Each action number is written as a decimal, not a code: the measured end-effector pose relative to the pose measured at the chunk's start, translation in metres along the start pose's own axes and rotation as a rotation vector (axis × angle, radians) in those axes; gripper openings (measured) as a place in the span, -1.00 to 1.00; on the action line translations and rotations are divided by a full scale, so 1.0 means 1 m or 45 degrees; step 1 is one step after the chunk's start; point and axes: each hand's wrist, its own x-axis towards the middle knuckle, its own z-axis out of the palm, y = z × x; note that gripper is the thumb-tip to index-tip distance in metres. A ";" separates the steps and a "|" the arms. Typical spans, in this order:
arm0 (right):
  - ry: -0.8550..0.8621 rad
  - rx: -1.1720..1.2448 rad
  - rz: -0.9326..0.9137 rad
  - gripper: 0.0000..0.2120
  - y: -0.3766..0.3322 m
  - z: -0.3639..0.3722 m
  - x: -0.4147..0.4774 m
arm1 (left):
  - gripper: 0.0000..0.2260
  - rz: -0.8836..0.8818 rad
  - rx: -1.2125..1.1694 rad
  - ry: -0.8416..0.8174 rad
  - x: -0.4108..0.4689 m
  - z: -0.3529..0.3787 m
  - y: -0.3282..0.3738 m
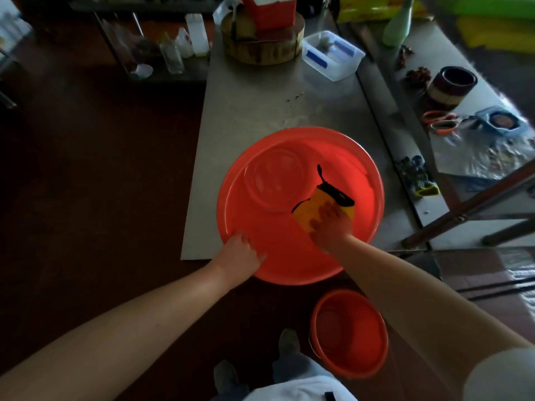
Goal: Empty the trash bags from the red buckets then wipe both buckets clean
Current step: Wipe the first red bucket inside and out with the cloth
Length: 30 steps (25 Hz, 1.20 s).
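I have the wide red plastic bucket (341,146) standing on the dull grey metal surface (260,105), its near edge hanging over the surface's front edge towards me. The left hand (241,250) grips the near rim, thumb on the inside, to steady it. The right hand (330,224) is down inside with its fingers spread flat, pressing a yellow cloth with black edging (315,204) against the right inner wall. The smaller red plastic bucket (362,342) sits on the dark floor by my feet, and I see no bag in either one, so I judge this to be the wiping stage, on the first bucket.

To do it well I would work the cloth in overlapping sweeps round the wall, then over the base, and press into the raised circular ridge on the bottom, where grime would likely collect. The left hand's hold matters: the plastic looks smooth, glossy and thin, so it should flex and skid on the metal under a hard push, more so with that overhang. The cloth looks soft and fuzzy, with a loose black loop trailing from it that could drag across wiped areas
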 end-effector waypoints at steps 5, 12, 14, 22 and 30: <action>-0.210 0.473 -0.101 -0.45 -0.072 -0.002 -0.019 | -0.66 -0.001 0.046 -0.017 0.003 -0.001 0.004; -0.093 0.281 -0.148 -0.44 -0.051 0.017 -0.027 | -0.60 -0.024 0.022 -0.035 -0.010 0.003 0.002; -0.084 0.161 -0.051 -0.44 -0.030 0.019 -0.025 | -0.58 -0.017 0.040 -0.028 -0.010 0.000 0.005; -0.307 0.460 -0.057 -0.41 -0.079 0.020 -0.060 | -0.68 0.058 0.156 -0.061 -0.009 -0.004 0.008; 0.041 0.468 -0.150 -0.53 -0.075 0.004 -0.078 | -0.69 0.029 0.086 0.039 -0.013 0.001 0.000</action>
